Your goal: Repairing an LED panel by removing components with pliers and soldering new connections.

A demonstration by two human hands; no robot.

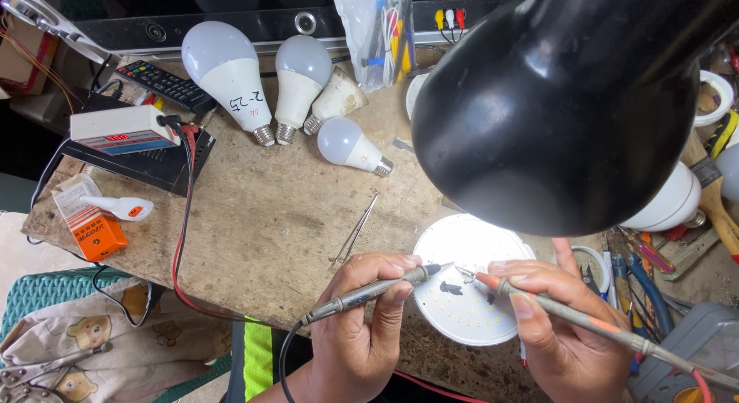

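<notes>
A black probe (377,289) is gripped in the left hand (362,318), fingers closed round its shaft, tip laid on the round white LED board (462,303). A red probe (570,314) is pinched in the right hand (566,326), fingers curled shut on it, its tip also set on the board, near the centre & close to the black tip. The board is lying flat on the counter (285,210) just in front of both hands, partly lit from above, with small dark parts near its middle. Part of the view is covered by a big black lamp shade (570,103) at upper right. Tweezers (356,232) are seen on the counter left of the board. Four white bulbs (231,72) are laid further back, one w/ handwriting on it. At far left a small white meter (123,130) is resting on a black box, red & black leads running from it; an orange box (96,230) is beside it. A remote (165,85) is lying near the bulbs. Hand tools (639,280) are piled at right
</notes>
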